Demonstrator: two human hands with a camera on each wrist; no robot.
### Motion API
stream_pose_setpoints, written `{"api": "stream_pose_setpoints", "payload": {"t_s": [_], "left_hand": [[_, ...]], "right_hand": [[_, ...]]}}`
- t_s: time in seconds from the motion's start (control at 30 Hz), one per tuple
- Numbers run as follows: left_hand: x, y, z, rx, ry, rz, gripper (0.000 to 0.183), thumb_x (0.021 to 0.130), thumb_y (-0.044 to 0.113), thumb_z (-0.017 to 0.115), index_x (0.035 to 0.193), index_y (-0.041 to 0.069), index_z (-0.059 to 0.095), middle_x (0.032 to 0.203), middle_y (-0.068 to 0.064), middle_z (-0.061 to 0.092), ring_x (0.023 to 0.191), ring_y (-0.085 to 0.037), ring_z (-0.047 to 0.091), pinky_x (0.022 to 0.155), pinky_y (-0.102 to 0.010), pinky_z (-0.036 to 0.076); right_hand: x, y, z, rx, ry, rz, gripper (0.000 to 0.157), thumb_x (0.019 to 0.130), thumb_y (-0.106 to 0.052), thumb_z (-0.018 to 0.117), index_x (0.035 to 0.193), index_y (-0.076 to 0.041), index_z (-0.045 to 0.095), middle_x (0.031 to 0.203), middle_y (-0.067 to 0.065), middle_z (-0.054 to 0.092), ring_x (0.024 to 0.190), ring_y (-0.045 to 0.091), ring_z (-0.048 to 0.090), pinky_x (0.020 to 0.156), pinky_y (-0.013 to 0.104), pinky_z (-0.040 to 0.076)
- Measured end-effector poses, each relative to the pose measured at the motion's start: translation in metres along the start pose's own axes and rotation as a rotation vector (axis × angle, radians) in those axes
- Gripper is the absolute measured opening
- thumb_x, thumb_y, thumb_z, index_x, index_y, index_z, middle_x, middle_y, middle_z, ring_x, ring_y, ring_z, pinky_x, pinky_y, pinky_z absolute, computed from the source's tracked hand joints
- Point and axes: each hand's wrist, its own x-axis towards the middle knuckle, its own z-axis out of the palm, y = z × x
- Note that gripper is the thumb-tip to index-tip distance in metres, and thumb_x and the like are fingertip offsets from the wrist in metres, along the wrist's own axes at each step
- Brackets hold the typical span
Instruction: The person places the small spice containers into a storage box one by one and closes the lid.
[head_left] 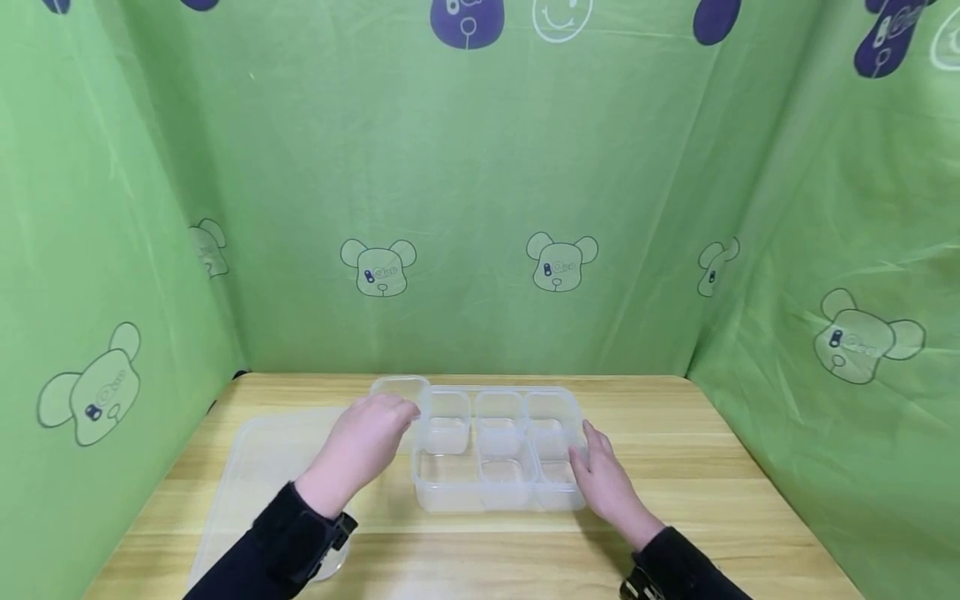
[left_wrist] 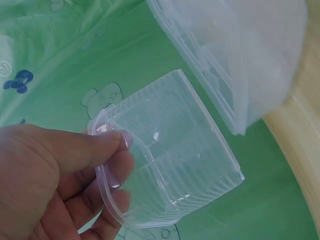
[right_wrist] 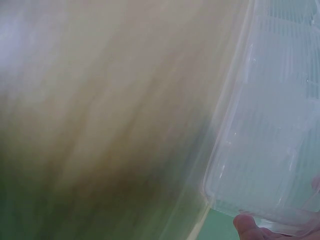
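Note:
My left hand (head_left: 371,442) pinches the rim of a small clear plastic container (left_wrist: 170,155), thumb on one side and fingers on the other. This container is raised by the back left corner of a large translucent storage box (head_left: 450,498). Several small clear inserts (head_left: 501,408) sit inside the box in two rows; its front left section shows a bare floor. At the right wall, my right hand (head_left: 611,487) holds the box, thumb over the rim and fingers along the outside. In the right wrist view, a fingertip (right_wrist: 245,225) shows at the box's edge.
A large flat translucent lid (head_left: 251,467) lies on the left of the wooden table (head_left: 465,558), partly under my left arm. The rounded edge of a clear plastic piece (head_left: 333,567) shows beside that forearm. Green printed curtains (head_left: 465,167) enclose the back and both sides.

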Motion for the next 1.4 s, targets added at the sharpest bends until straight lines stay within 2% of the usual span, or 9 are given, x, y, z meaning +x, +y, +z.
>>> {"api": "stream_pose_setpoints", "payload": {"t_s": [0.5,0.73,1.0,1.4], "left_hand": [[0.009,0.024,0.009,-0.051,-0.002,0.061,0.016,0.087,0.001,0.072,0.101,0.011,0.073,0.098,-0.002,0.075,0.091,-0.019,0.069,0.082,-0.035,0.057],[0.01,0.032,0.011,-0.091,-0.053,0.053,0.016,0.089,0.005,0.072,0.103,0.012,0.073,0.101,-0.002,0.074,0.094,-0.018,0.069,0.086,-0.034,0.056],[0.009,0.036,0.019,-0.107,-0.051,0.077,0.013,0.091,0.006,0.07,0.102,0.011,0.073,0.098,-0.002,0.074,0.089,-0.018,0.069,0.08,-0.034,0.057],[0.006,0.038,0.038,-0.122,-0.084,0.076,0.012,0.093,0.008,0.069,0.103,0.013,0.073,0.1,0.0,0.074,0.092,-0.017,0.069,0.083,-0.032,0.057]], "right_hand": [[0.0,0.0,0.0,0.006,0.001,-0.003,0.064,0.108,-0.025,0.04,0.154,0.011,0.013,0.155,0.036,0.02,0.138,0.053,0.032,0.114,0.061,0.026],[-0.001,-0.003,-0.001,0.0,0.006,-0.007,0.063,0.108,-0.023,0.041,0.153,0.012,0.014,0.154,0.037,0.021,0.138,0.053,0.032,0.114,0.061,0.026],[-0.002,-0.004,-0.002,0.009,-0.019,0.02,0.062,0.109,-0.022,0.04,0.154,0.011,0.014,0.155,0.035,0.02,0.14,0.052,0.029,0.114,0.061,0.025],[-0.001,-0.003,-0.002,0.019,-0.027,0.023,0.064,0.109,-0.027,0.038,0.154,0.01,0.013,0.156,0.035,0.02,0.139,0.052,0.03,0.114,0.061,0.026]]}}
